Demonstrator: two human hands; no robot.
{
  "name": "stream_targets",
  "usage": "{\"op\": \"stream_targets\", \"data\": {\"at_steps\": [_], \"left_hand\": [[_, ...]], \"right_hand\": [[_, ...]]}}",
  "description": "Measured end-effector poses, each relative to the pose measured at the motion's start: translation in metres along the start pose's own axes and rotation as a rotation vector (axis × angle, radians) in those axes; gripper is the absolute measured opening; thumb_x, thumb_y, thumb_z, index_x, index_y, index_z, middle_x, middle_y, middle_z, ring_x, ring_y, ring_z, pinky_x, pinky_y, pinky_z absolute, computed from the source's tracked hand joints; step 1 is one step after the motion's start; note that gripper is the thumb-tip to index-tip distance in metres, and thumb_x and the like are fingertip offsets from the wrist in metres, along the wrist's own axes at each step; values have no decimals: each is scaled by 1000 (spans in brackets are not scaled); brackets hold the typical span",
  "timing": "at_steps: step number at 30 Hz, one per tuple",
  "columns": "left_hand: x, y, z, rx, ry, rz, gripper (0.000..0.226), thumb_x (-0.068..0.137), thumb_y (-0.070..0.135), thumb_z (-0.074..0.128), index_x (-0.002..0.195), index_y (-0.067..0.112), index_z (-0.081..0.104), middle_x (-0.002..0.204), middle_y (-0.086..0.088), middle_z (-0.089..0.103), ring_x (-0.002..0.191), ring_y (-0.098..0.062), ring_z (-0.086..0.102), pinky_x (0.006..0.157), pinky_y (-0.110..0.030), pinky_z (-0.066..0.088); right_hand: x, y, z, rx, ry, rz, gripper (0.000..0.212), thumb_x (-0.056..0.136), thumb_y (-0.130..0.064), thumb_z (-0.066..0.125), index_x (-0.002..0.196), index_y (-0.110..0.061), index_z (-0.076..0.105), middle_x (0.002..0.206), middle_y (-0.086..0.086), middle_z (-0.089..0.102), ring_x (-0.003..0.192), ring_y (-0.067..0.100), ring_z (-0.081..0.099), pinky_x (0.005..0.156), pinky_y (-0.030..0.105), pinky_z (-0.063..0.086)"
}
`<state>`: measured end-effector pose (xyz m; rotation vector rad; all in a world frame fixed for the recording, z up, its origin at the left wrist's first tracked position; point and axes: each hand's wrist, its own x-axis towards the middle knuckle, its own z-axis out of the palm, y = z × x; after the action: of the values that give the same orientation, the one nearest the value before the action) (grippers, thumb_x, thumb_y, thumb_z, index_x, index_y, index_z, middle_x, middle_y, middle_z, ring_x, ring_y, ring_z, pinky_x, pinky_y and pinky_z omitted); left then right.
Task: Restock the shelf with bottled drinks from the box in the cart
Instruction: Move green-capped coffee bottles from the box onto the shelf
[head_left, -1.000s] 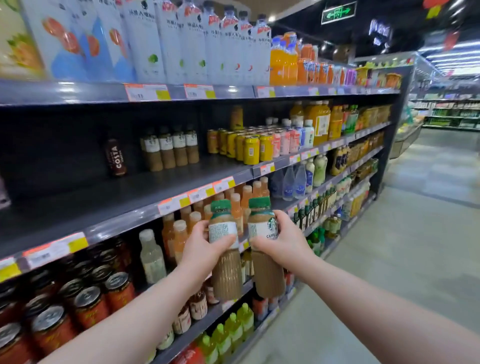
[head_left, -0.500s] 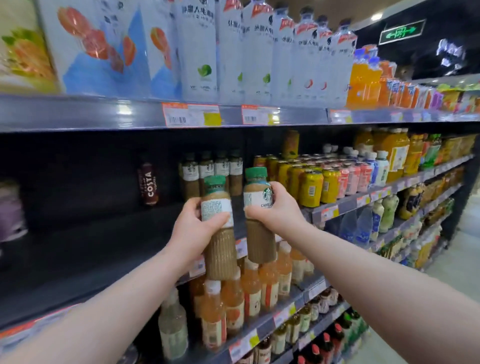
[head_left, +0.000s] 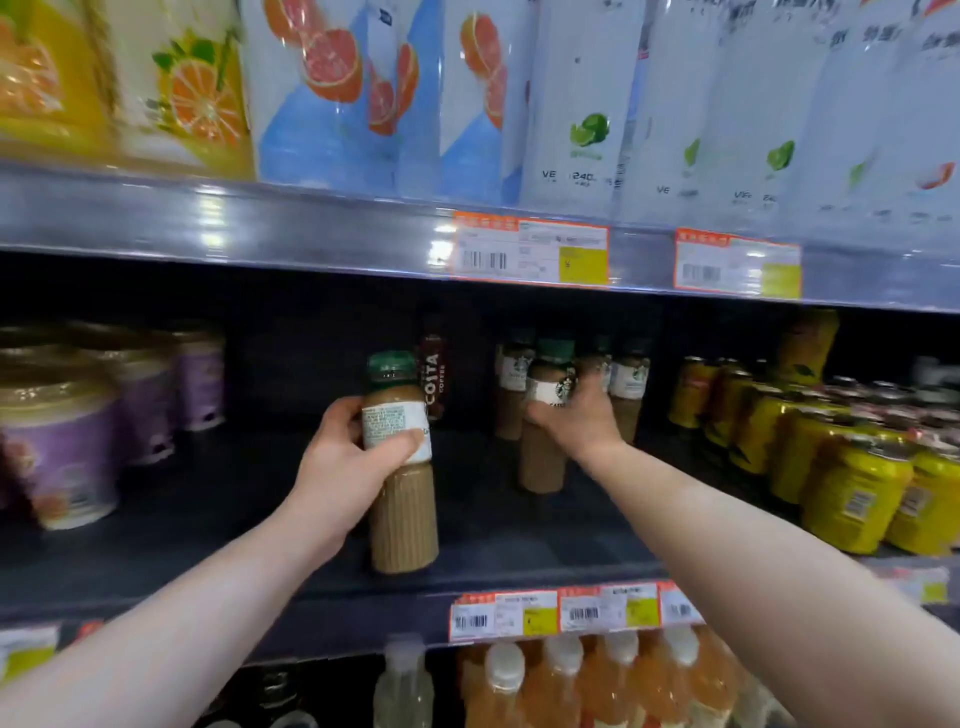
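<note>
Two green-capped brown coffee bottles are in my hands over the dark middle shelf (head_left: 249, 499). My left hand (head_left: 348, 467) grips one bottle (head_left: 400, 499) near the shelf's front edge, its base low over the board. My right hand (head_left: 576, 421) holds the second bottle (head_left: 540, 457) deeper in, upright just in front of a row of matching bottles (head_left: 626, 384) at the back. Whether either base touches the shelf, I cannot tell. The cart and box are out of view.
A dark Costa bottle (head_left: 434, 379) stands at the back between my hands. Purple cups (head_left: 62, 447) sit on the left, yellow cans (head_left: 852, 493) on the right. The shelf above (head_left: 311, 228) carries tall drink packs; orange bottles (head_left: 556, 686) fill the shelf below.
Both hands have moved forward and into the middle shelf with their bottles. The right bottle went deeper toward the back row; the left one came down near the front edge.
</note>
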<state>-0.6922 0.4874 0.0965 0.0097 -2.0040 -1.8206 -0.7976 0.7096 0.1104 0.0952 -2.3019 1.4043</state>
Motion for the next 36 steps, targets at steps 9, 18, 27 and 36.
{"op": "stream_targets", "data": {"at_steps": [9,18,27,36], "left_hand": [[10,-4,21,1,91,-13,50,77,22,74,117,27,46,98,10,65,82,-3,65,58,-13,47],[17,-13,50,-9,75,-28,44,75,20,75,108,31,48,95,6,66,72,4,66,51,-9,46],[25,-12,93,42,-37,-43,40,75,16,75,92,40,48,90,16,67,71,11,62,52,-5,44],[39,-12,172,-89,-285,30,60,75,0,73,117,33,47,100,11,64,79,12,62,64,-6,46]], "right_hand": [[49,29,33,152,-119,-44,61,66,-9,84,113,-13,46,105,0,58,99,15,57,90,27,45],[58,56,36,-30,-270,-40,62,73,-16,79,125,-7,45,120,8,57,113,23,53,86,21,37],[60,61,14,-23,-228,-54,67,76,-19,76,133,-7,42,133,12,50,120,24,50,100,30,40],[25,64,-56,216,-786,-8,70,69,-16,66,133,-28,41,118,-7,61,104,3,59,79,18,48]]}}
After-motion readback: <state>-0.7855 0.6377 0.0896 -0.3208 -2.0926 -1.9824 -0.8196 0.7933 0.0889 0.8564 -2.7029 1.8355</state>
